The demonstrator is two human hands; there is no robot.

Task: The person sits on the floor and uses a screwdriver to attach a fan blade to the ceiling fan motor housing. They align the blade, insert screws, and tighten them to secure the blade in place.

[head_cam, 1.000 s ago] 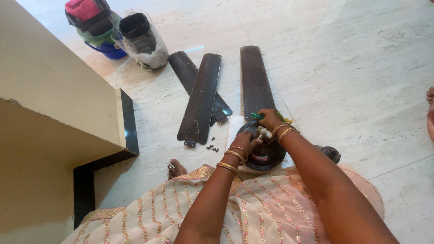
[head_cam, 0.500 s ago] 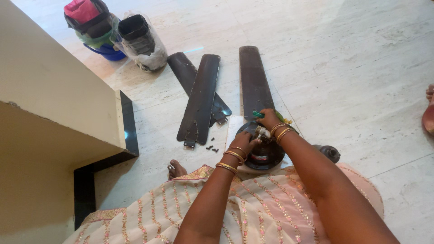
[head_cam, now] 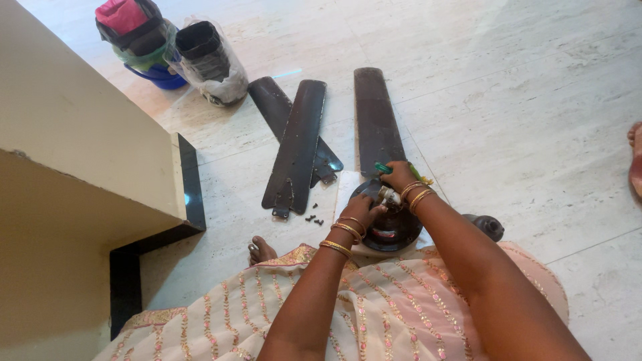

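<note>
A dark round ceiling fan motor (head_cam: pixel 394 230) lies on the pale tiled floor in front of me, with one brown blade (head_cam: pixel 374 117) still reaching away from it. My right hand (head_cam: pixel 400 175) is shut on a green-handled screwdriver (head_cam: pixel 384 168) over the motor's far side. My left hand (head_cam: pixel 361 208) rests on the motor's near left rim, fingers curled against its centre hub. Two loose brown blades (head_cam: pixel 297 144) lie crossed to the left. A few small dark screws (head_cam: pixel 313 217) sit on the floor beside them.
A cream step with a black edge (head_cam: pixel 187 180) fills the left. Bags and a blue bucket (head_cam: pixel 157 50) stand at the back left. A dark cup-shaped fan cover (head_cam: pixel 488 226) lies to the right of the motor. Another person's foot (head_cam: pixel 635 157) shows at the right edge.
</note>
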